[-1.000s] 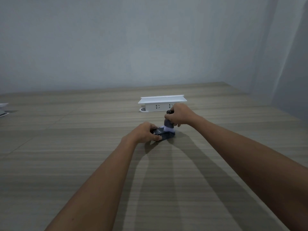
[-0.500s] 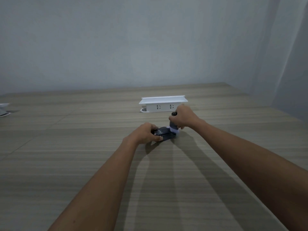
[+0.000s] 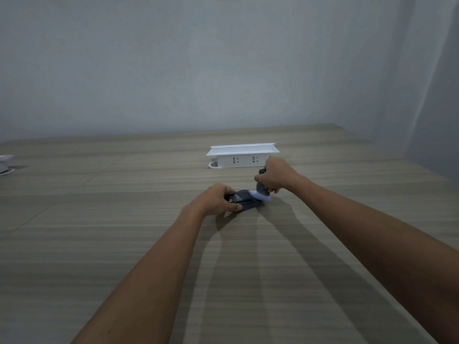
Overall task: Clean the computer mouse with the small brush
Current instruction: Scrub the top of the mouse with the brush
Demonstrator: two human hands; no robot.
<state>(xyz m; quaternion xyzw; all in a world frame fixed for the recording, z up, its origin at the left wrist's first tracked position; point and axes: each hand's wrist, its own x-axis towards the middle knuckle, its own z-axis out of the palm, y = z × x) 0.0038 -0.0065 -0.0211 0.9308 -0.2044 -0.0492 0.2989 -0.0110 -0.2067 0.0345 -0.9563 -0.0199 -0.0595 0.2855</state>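
two hands at work on the mouse point(image 3: 244, 200), mid-table point(image 3: 124, 244).
left hand point(image 3: 215, 200) fingers pinch its sides; right hand point(image 3: 274, 175) fingers wrapped round the brush point(image 3: 262, 193), bristles at its right end. pressing too hard could skid the mouse loose.

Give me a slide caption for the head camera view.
Left hand steadies a dark mouse while right hand sweeps it with a small brush.
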